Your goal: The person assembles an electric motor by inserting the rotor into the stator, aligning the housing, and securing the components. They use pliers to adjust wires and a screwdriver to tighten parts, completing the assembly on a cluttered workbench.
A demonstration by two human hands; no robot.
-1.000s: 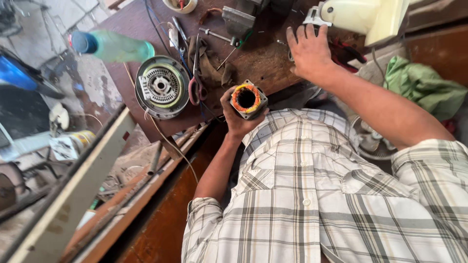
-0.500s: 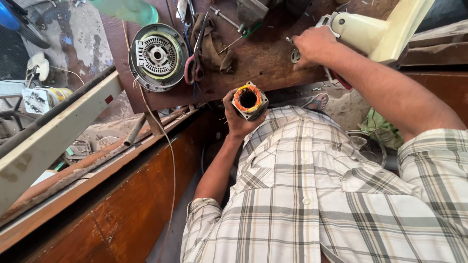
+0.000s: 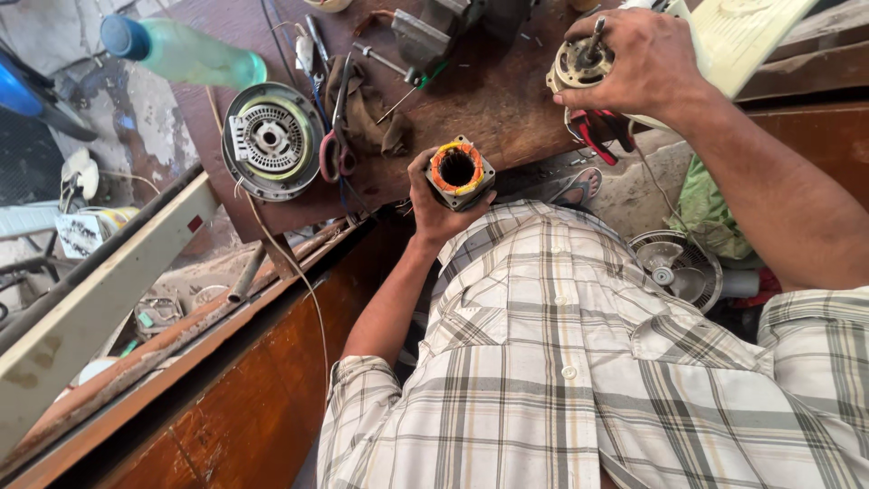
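Head view: motor is apart. Left hand [image 3: 434, 204] grips the stator [image 3: 459, 172] over the table's [image 3: 507, 100] near edge; right hand [image 3: 634, 59] is clamped on the rotor [image 3: 577, 65] by the right edge. Round cover [image 3: 270, 139] lies loose near the left edge; parts are not yet joined

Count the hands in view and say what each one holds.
2. The left hand grips the ring-shaped motor core; the right hand lifts the shafted rotor above the workbench.
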